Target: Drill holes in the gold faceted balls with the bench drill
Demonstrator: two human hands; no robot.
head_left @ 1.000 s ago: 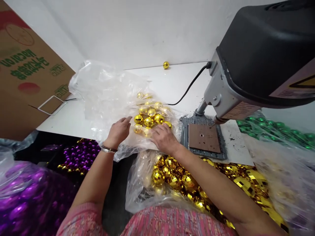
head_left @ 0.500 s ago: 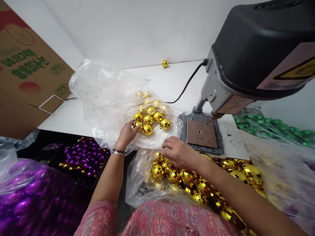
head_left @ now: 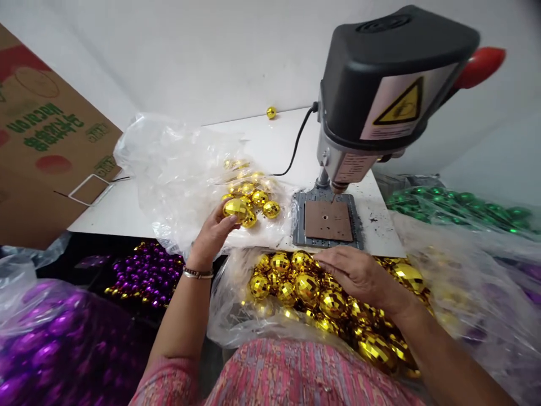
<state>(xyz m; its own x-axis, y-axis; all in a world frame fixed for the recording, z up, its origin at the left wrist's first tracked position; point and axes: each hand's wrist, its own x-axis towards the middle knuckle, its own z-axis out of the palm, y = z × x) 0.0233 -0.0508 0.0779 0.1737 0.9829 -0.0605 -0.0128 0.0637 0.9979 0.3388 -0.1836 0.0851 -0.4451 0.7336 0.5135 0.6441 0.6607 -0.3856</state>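
My left hand (head_left: 213, 232) is closed around a gold faceted ball (head_left: 235, 207), held just above the clear plastic bag (head_left: 177, 169) on the white table (head_left: 274, 141). Several more gold balls (head_left: 258, 200) lie on that bag right beside it. My right hand (head_left: 353, 270) rests palm down, fingers stretched out, on a heap of gold balls (head_left: 304, 287) in a plastic bag in my lap, below the table's front edge.
A bench drill (head_left: 380, 90) stands at the right with its grey base plate (head_left: 328, 220). A cardboard box (head_left: 42, 146) is at left. Purple balls (head_left: 147, 273) lie lower left, green balls (head_left: 456, 206) at right. One stray gold ball (head_left: 271, 112) sits by the wall.
My left hand has picked a gold ball out of the pile on the table bag. My right hand pulled back from that pile down onto the lap heap.
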